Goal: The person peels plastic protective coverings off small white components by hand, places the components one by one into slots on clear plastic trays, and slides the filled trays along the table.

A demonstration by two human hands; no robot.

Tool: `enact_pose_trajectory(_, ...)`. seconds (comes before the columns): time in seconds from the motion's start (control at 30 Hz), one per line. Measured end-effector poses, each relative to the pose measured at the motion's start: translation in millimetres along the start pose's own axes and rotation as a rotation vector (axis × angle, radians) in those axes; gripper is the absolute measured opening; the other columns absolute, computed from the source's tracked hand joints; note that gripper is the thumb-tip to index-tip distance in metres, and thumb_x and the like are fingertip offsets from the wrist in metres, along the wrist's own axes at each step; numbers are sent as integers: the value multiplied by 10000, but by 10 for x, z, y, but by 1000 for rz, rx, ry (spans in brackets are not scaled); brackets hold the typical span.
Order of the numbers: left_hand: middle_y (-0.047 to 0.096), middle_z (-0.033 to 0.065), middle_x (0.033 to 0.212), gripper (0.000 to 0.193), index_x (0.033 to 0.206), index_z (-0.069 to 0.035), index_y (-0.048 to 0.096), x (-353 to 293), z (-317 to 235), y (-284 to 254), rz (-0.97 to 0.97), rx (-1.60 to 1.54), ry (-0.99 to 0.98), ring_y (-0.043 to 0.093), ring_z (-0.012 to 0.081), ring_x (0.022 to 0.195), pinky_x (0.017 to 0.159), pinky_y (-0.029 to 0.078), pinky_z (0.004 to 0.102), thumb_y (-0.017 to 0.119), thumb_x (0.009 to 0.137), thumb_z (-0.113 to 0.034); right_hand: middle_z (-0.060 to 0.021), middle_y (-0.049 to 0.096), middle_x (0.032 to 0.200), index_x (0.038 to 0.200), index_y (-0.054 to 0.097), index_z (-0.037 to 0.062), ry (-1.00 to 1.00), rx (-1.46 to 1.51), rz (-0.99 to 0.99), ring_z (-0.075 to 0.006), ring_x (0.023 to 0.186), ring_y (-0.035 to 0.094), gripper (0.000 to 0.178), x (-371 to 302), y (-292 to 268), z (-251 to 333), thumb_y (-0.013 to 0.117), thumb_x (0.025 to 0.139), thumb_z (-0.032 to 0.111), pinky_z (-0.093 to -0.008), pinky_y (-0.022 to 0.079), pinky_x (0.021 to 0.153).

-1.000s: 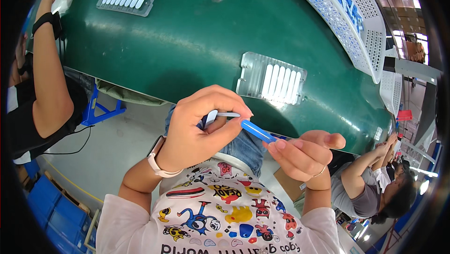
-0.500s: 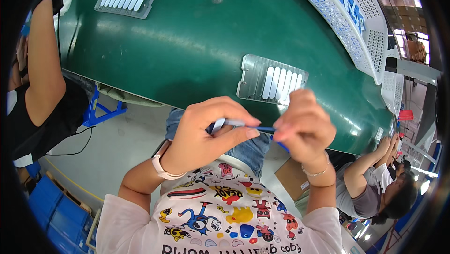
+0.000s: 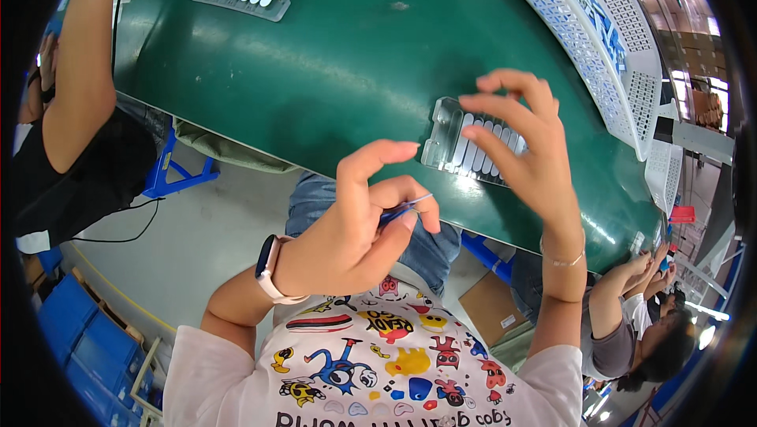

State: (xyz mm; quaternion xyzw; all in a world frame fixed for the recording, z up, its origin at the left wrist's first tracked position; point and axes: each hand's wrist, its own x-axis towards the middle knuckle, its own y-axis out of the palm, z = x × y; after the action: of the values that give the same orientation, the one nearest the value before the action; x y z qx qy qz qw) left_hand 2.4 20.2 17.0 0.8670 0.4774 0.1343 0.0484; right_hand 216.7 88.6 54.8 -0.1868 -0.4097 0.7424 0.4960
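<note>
My left hand (image 3: 359, 230) pinches a small, thin blue-and-white piece (image 3: 402, 210) between thumb and fingers, its index finger raised. The fingers cover most of that piece, so its kind is unclear. My right hand (image 3: 520, 139) is open, fingers spread and slightly blurred, above a clear plastic tray (image 3: 436, 147) at the table's near edge. Several long white strips with rounded ends (image 3: 471, 143) lie side by side in this tray, partly hidden by the right hand. Nothing shows between the right fingers.
On the green table (image 3: 315, 72), a second clear tray (image 3: 272, 11) with white strips lies at the far left. A white perforated basket (image 3: 568, 41) holding blue and white pieces stands at the right. Other people work at both sides; one's arm (image 3: 83, 64) is at left.
My right hand has let go of the blue piece, opened and moved away over the near tray. My left hand keeps its pinch, with the index finger lifted. The view has shifted slightly.
</note>
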Motion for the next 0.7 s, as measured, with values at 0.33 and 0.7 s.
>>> enact_pose_trajectory(0.33,571,61,806,527,1287,-21,328,72,-97,-60,54,148,-131,486,62,633,536,343,186,530,803,33,62,620,911,851,700,140,-522,-157,-205,-117,754,469,270,-433,-40,439,743,585,111,-332,266,686)
enact_pose_trajectory(0.7,535,29,684,199,973,-37,616,47,-113,-124,-109,289,30,495,101,525,457,364,229,622,784,26,97,636,948,826,672,186,-586,-312,-256,-86,779,498,253,-561,12,422,731,611,67,-340,242,724)
